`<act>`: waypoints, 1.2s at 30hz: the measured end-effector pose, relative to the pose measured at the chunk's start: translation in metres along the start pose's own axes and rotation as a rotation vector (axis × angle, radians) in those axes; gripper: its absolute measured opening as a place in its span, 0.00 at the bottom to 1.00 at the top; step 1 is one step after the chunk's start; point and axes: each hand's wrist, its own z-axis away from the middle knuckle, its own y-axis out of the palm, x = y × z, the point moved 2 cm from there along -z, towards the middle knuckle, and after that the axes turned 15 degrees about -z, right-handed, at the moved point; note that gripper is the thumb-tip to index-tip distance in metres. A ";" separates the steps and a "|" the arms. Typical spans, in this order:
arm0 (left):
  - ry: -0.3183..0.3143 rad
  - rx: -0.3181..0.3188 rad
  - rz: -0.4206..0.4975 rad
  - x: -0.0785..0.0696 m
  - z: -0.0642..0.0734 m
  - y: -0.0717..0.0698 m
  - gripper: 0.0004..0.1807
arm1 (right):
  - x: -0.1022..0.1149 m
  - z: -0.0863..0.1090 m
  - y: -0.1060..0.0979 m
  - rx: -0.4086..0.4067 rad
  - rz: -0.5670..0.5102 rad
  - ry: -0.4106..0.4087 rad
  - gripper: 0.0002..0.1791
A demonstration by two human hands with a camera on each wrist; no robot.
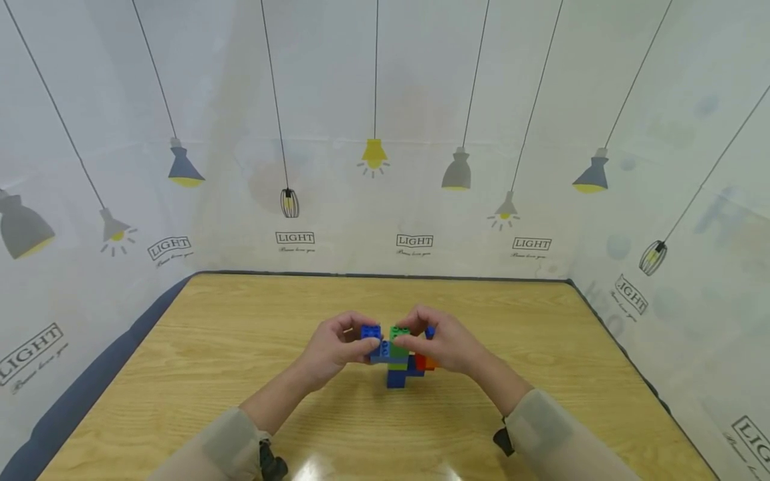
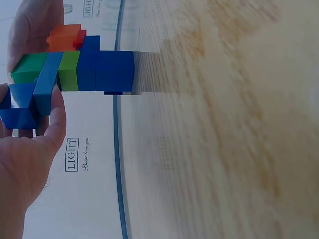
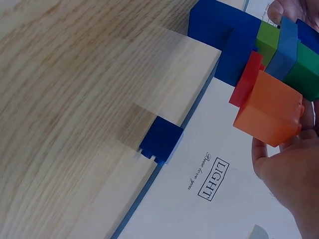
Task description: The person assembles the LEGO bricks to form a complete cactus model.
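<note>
A stack of toy building bricks stands upright on the table, with a dark blue brick (image 1: 396,381) at its base. Above that come a lime green brick (image 2: 69,70) and a flat lighter blue brick (image 3: 282,47) that juts out to the left. My left hand (image 1: 327,351) pinches a blue brick (image 1: 371,331) at the jutting end between thumb and fingers. On top, a green brick (image 1: 400,335) is held by the thumb and fingers of my right hand (image 1: 448,341). An orange brick (image 3: 271,109) and a red brick (image 3: 246,79) stick out on the right side, under my right hand.
A loose blue brick (image 3: 162,139) lies on the wooden table (image 1: 240,321) behind the stack, partly hidden by my right hand in the head view. White wall coverings printed with lamps (image 1: 374,153) close in the table's back and sides.
</note>
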 end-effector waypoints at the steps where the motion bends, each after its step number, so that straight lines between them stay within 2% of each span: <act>1: 0.000 0.000 0.001 0.000 0.000 0.000 0.23 | 0.001 0.000 0.000 0.003 0.002 0.002 0.12; 10: -0.017 0.007 -0.017 0.000 0.001 0.001 0.21 | 0.003 0.001 -0.005 0.041 -0.016 0.032 0.12; 17: -0.021 0.001 -0.019 -0.001 0.000 0.001 0.21 | -0.005 0.007 -0.029 -0.065 -0.036 0.045 0.17; 26: -0.013 -0.008 -0.006 -0.003 0.001 -0.001 0.20 | -0.023 0.017 -0.057 -0.100 -0.011 0.077 0.20; 36: -0.016 -0.001 -0.007 -0.002 0.001 0.000 0.22 | -0.054 0.020 -0.077 -0.157 0.038 0.135 0.20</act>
